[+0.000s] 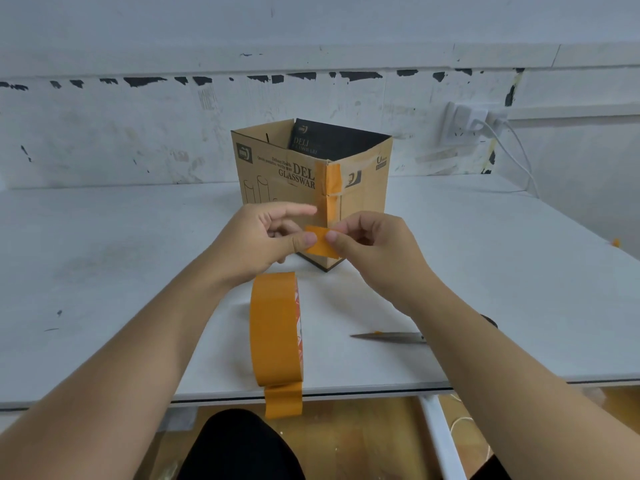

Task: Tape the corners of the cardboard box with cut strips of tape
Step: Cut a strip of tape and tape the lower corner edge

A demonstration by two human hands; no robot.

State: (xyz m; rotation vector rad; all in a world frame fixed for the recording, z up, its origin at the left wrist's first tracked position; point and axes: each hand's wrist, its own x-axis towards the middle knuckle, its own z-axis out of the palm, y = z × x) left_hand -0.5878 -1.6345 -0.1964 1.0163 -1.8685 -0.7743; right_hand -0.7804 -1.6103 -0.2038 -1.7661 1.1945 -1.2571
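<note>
I see even, soft, fairly bright light with only faint shadows under the tape roll (277, 327) and cardboard box (311, 188) on the white table (104, 254), no harsh glare, slight overall softness, and wide-angle bending toward the frame edges.

Head-worn camera looks forward and down, seemingly close above the table (104, 254).

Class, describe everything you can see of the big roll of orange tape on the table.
The big roll of orange tape stands on its edge on the white table, near the front edge, between the person's forearms. Its side shows an orange-and-white printed core. A loose tail of tape hangs from it over the table's edge. Neither hand touches it.
</note>
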